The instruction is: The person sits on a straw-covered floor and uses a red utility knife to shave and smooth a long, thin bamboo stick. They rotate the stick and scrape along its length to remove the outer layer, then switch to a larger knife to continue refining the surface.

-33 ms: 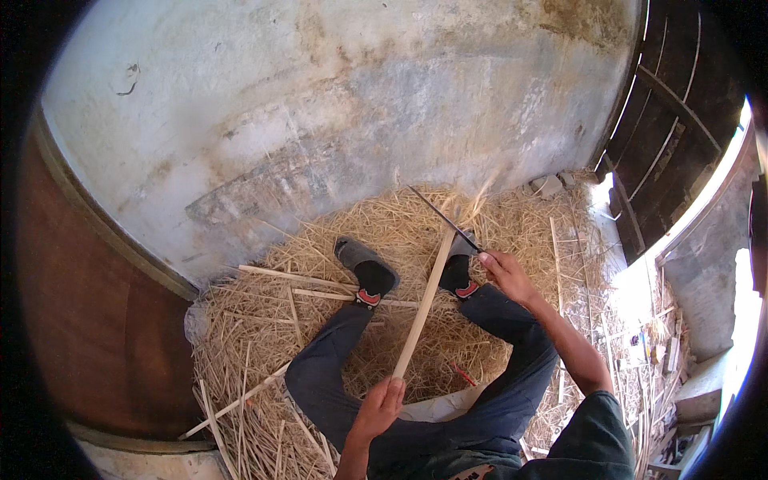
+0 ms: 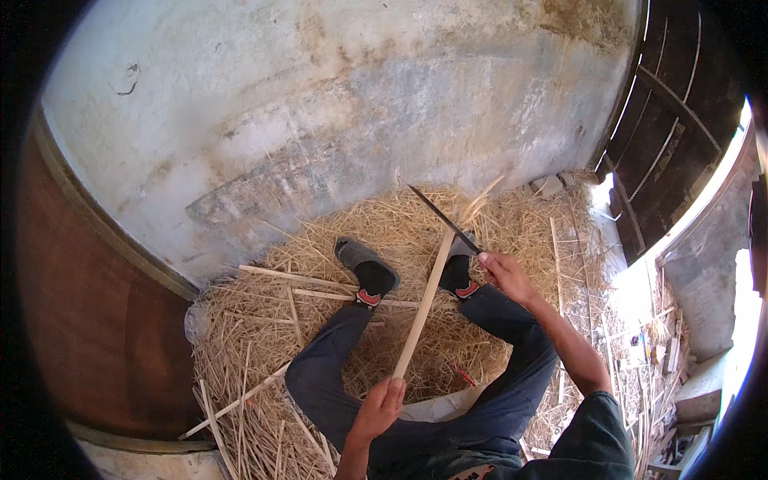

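A long, pale bamboo or wooden strip (image 2: 422, 320) slopes up and away between my legs. Its near end is in my left hand (image 2: 379, 410), fingers closed round it. My right hand (image 2: 507, 277) grips the handle of a long, dark-bladed knife (image 2: 438, 213), which points away to the upper left. The blade crosses the far part of the strip, beside my right shoe (image 2: 458, 268). Thin, split-looking pale slivers (image 2: 482, 200) stick out past the blade, near the wall. The knife's handle is mostly hidden in my hand.
Straw-like shavings (image 2: 312, 232) cover the floor around my feet. Several loose strips (image 2: 296, 278) lie to the left, near my left shoe (image 2: 366, 262). A stained wall (image 2: 336, 120) rises ahead. A small red object (image 2: 462, 374) lies between my legs. A dark wooden door (image 2: 660, 120) is at right.
The slivers beyond the blade, blurred before, now show sharply and have shifted slightly. My hands, the knife and the strip hold almost the same places.
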Tool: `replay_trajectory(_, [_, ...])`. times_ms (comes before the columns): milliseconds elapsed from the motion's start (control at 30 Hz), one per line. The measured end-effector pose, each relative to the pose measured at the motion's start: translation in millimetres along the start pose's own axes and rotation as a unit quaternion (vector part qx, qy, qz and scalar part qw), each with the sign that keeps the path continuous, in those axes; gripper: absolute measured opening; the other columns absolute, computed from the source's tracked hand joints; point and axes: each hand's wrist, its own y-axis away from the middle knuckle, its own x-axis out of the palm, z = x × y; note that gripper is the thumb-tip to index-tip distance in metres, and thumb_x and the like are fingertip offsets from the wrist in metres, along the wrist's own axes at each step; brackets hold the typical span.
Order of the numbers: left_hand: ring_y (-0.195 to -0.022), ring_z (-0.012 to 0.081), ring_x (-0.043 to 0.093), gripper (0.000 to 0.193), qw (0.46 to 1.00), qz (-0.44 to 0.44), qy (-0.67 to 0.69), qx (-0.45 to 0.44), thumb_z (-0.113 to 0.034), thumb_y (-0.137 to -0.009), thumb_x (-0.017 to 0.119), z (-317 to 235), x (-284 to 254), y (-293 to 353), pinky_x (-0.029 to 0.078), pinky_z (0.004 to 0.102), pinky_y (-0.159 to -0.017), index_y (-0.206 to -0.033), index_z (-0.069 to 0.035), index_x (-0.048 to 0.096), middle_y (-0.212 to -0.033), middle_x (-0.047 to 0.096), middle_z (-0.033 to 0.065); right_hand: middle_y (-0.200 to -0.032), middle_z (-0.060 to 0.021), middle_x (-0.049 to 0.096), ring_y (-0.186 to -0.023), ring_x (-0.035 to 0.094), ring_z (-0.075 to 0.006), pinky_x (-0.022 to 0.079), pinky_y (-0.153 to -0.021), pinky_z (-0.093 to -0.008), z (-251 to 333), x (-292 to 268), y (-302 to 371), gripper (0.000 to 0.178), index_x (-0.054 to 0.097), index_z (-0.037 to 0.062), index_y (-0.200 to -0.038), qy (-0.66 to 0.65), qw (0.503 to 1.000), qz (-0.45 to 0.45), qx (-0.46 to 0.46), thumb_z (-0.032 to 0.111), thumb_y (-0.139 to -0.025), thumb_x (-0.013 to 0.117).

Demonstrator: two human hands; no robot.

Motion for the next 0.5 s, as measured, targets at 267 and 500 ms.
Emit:
replay_trajectory(267, [-0.052,0.0152,0.043,0.038,0.986,-0.067,-0.115,0.098,-0.032,-0.114,0.041,2.5,8.3,-7.1,0.038,0.0378,-0.052,-0.094,-0.004,0.056,-0.065,0.046,0.0046,-0.075,-0.0163,0.067,-0.068,0.069,-0.0311,0.053,-0.065,-0.0420,56.4,26.9,31.8,0.033,0.068,0.0035,-0.109,0.189,0.974,-0.049,-0.115,0.035,-0.099,0.068])
replay_trajectory(500, [-0.049,0.0300,0.060,0.033,0.933,-0.148,-0.300,0.131,-0.026,-0.113,0.044,-1.1,20.9,-9.6,0.044,0.0459,-0.051,-0.099,0.000,0.058,-0.061,0.056,0.0164,-0.099,-0.0187,0.072,-0.083,0.072,-0.0372,0.056,-0.074,-0.0452,77.3,41.1,15.1,0.040,0.066,0.0033,-0.122,0.178,0.942,-0.194,-0.206,0.027,-0.091,0.078])
